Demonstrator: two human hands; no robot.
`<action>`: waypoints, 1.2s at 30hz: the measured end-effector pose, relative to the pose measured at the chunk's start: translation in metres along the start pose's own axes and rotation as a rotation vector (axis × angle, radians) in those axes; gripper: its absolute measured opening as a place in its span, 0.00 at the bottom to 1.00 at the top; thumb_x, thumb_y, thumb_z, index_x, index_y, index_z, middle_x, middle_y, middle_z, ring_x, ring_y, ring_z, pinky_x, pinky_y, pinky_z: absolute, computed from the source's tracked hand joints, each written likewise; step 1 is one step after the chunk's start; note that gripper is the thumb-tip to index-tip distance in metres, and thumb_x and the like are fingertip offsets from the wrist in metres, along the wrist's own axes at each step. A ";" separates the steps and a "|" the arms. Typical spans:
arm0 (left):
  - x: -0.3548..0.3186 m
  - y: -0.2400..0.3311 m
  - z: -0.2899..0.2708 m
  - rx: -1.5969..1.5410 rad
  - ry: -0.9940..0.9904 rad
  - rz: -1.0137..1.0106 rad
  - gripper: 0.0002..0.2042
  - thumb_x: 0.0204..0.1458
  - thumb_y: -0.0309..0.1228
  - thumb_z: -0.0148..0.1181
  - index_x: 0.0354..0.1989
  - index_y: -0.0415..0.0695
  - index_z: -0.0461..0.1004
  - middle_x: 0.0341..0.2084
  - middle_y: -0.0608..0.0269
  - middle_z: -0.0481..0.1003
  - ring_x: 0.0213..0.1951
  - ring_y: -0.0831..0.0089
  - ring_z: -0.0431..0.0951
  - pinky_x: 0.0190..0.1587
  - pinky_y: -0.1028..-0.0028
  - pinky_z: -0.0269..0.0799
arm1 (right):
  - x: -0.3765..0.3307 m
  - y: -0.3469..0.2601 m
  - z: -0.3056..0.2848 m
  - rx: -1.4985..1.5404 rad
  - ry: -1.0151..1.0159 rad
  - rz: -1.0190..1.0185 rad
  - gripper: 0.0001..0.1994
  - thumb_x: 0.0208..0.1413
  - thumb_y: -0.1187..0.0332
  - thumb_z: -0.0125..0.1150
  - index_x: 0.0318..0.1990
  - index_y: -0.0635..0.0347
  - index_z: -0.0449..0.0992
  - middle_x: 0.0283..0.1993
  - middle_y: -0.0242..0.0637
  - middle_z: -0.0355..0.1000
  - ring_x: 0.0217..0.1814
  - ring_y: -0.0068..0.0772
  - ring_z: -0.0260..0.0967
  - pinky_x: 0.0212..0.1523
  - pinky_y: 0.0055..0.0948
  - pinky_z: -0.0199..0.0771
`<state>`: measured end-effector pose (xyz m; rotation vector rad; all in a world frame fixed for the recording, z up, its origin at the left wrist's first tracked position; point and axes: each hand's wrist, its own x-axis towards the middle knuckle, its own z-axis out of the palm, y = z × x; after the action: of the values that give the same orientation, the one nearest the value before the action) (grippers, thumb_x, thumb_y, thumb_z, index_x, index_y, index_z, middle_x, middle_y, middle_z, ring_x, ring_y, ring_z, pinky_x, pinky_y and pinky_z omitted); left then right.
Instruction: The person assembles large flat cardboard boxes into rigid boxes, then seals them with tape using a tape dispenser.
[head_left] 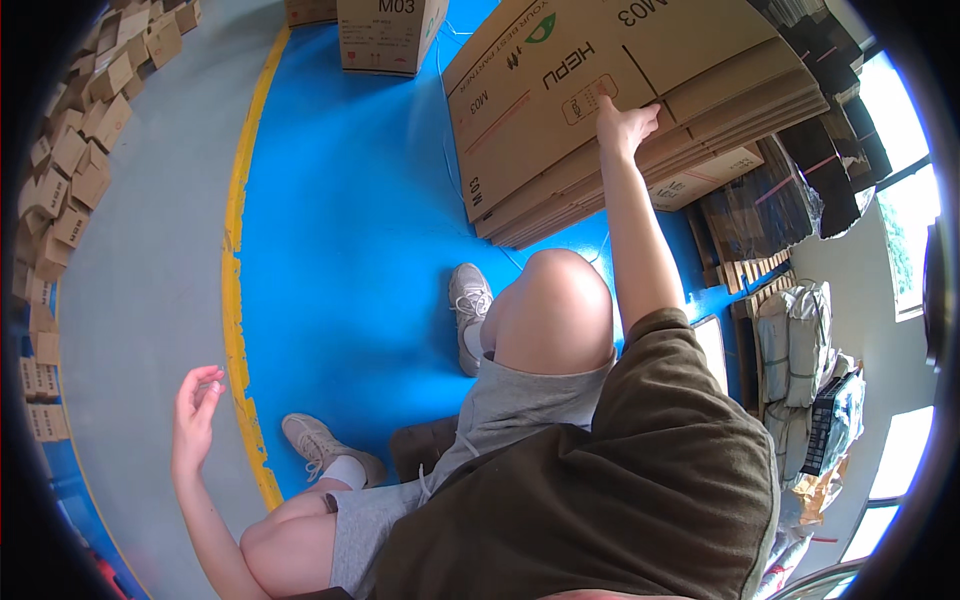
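Note:
A stack of flattened cardboard boxes (530, 130) with dark printing leans at the upper right, its layered edges facing me. My right hand (627, 127) reaches out to it and rests on the top sheet near its close edge, fingers spread. Off to the left, my left hand (196, 415) hangs in the air above the grey floor. Its fingers are loosely bent, and nothing is in them.
I sit low, knees bent, on a dark seat (422, 447). A yellow line (236, 230) divides blue floor from grey. Upright cartons (378, 45) stand ahead, many small boxes (75, 190) line the far left. Wrapped bundles (795, 340) and pallets (750, 270) stand right.

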<state>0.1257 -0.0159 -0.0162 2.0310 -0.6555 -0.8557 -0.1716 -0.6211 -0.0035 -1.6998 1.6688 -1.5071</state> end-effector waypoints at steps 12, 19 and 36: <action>-0.001 -0.007 -0.001 0.004 0.020 -0.025 0.15 0.61 0.34 0.51 0.52 0.39 0.68 0.47 0.58 0.72 0.47 0.70 0.72 0.55 0.68 0.66 | 0.004 -0.022 0.029 -0.052 0.140 0.081 0.46 0.44 0.64 0.67 0.64 0.77 0.42 0.66 0.58 0.39 0.68 0.54 0.42 0.65 0.47 0.46; -0.003 -0.006 -0.002 0.007 0.023 -0.039 0.15 0.61 0.35 0.51 0.52 0.40 0.68 0.47 0.58 0.72 0.47 0.70 0.72 0.55 0.69 0.65 | 0.017 -0.011 0.029 -0.017 0.214 0.080 0.39 0.46 0.63 0.68 0.58 0.73 0.50 0.55 0.52 0.54 0.62 0.48 0.53 0.61 0.45 0.55; 0.013 -0.007 0.005 0.014 -0.009 -0.060 0.15 0.61 0.34 0.51 0.51 0.37 0.69 0.47 0.54 0.73 0.47 0.71 0.74 0.55 0.70 0.67 | 0.008 -0.053 0.023 0.283 0.149 -0.042 0.30 0.53 0.65 0.64 0.55 0.72 0.55 0.52 0.56 0.66 0.52 0.50 0.68 0.53 0.41 0.68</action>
<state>0.1309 -0.0233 -0.0288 2.0695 -0.6092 -0.8978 -0.1268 -0.6238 0.0342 -1.5128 1.4121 -1.8311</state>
